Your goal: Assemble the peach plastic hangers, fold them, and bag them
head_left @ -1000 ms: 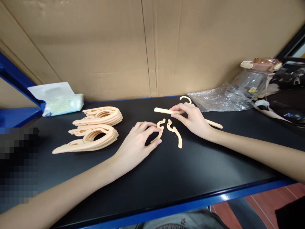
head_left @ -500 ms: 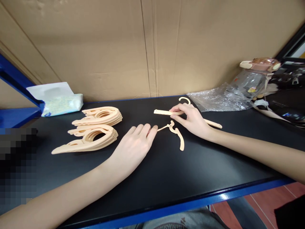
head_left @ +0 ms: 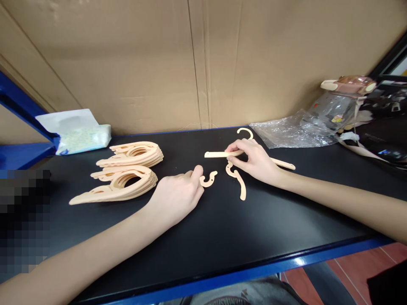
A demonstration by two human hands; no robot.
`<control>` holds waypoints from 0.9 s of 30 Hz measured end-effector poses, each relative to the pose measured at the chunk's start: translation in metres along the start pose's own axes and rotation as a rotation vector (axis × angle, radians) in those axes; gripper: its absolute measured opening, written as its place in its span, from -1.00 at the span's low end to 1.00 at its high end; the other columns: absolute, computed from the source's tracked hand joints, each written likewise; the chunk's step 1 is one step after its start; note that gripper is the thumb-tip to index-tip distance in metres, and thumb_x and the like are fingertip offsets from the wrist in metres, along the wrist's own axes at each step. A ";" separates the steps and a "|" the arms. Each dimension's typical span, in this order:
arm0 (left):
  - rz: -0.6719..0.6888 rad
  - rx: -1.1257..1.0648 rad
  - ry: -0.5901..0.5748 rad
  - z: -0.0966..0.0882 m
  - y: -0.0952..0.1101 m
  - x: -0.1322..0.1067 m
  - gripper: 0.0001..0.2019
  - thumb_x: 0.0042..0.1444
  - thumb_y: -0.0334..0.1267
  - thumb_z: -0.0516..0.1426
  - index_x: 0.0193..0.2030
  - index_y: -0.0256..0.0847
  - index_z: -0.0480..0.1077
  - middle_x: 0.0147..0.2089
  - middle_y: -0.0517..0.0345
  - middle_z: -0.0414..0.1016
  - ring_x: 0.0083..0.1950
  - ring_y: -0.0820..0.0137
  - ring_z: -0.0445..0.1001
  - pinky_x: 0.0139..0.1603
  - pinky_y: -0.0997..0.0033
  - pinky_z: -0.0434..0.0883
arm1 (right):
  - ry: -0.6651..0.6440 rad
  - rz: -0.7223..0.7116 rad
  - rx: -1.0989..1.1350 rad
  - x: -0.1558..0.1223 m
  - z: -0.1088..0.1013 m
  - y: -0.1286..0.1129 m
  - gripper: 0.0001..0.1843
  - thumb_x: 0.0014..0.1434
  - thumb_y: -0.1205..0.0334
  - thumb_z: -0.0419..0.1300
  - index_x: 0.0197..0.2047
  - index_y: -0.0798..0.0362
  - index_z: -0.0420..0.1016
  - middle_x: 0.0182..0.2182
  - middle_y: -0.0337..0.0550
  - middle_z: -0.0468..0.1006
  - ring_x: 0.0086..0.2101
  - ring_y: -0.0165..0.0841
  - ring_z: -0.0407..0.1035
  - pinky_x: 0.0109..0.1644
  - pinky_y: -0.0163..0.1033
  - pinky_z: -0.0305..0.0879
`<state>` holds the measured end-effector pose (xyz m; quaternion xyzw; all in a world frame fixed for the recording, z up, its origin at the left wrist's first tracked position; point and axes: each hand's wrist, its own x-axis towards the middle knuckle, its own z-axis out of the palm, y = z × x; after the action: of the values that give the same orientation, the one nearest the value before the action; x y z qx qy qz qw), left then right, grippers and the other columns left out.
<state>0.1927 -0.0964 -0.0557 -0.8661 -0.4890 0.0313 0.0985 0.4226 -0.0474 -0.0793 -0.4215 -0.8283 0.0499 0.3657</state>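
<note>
Behind the hanger bar [head_left: 216, 154] rises a cardboard wall [head_left: 190, 63], and beneath the bar spreads the black tabletop [head_left: 222, 237] on which it lies. Right of the bar, towards the wall, is a crumpled clear plastic bag [head_left: 289, 133], with a clear drinking bottle [head_left: 341, 103] further right. Well left of the bar sit two stacks of hanger arms [head_left: 127, 169], and beyond them, further left, a tissue pack [head_left: 76, 131].

The right hand [head_left: 257, 161] rests over the bar's middle, thumb and forefinger pinched closed on it, the other fingers curled. The bar's hook [head_left: 245, 132] pokes out on the wall side of that hand. The left hand [head_left: 176, 195] lies in front of the bar and to its left, loosely fisted, its fingertips closed on the left end of a small S-shaped piece [head_left: 208, 179]. A longer curved piece [head_left: 237, 180] lies flat just in front of the bar, beside the right hand and apart from the S-shaped piece.
</note>
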 end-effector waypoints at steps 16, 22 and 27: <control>0.216 0.082 0.229 0.009 -0.002 0.002 -0.78 0.33 -0.15 -0.04 -0.23 -0.22 0.30 -0.32 0.12 0.41 -0.29 0.33 0.46 -0.50 0.43 0.20 | -0.083 0.050 0.115 0.002 -0.003 -0.006 -0.84 0.17 0.22 0.24 -0.39 0.03 0.34 -0.50 -0.30 0.48 -0.46 -0.40 0.34 -0.31 -0.25 0.21; 0.281 0.105 0.191 0.010 -0.001 0.002 -0.81 0.35 -0.31 -0.12 -0.16 -0.20 0.30 -0.26 0.15 0.39 -0.30 0.35 0.45 -0.51 0.40 0.22 | -0.123 0.067 0.133 0.002 -0.005 -0.006 -0.86 0.19 0.25 0.22 -0.38 0.03 0.34 -0.45 -0.29 0.50 -0.43 -0.40 0.34 -0.30 -0.23 0.22; 0.260 0.068 0.144 0.007 -0.001 0.002 -0.87 0.25 -0.45 -0.05 -0.24 -0.24 0.29 -0.28 0.13 0.38 -0.29 0.32 0.44 -0.49 0.37 0.25 | -0.129 0.051 0.118 0.001 -0.005 -0.004 -0.88 0.19 0.28 0.20 -0.37 0.03 0.33 -0.41 -0.28 0.48 -0.40 -0.40 0.32 -0.27 -0.23 0.21</control>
<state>0.1921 -0.0935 -0.0624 -0.9184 -0.3629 -0.0020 0.1577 0.4225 -0.0499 -0.0737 -0.4162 -0.8346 0.1351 0.3345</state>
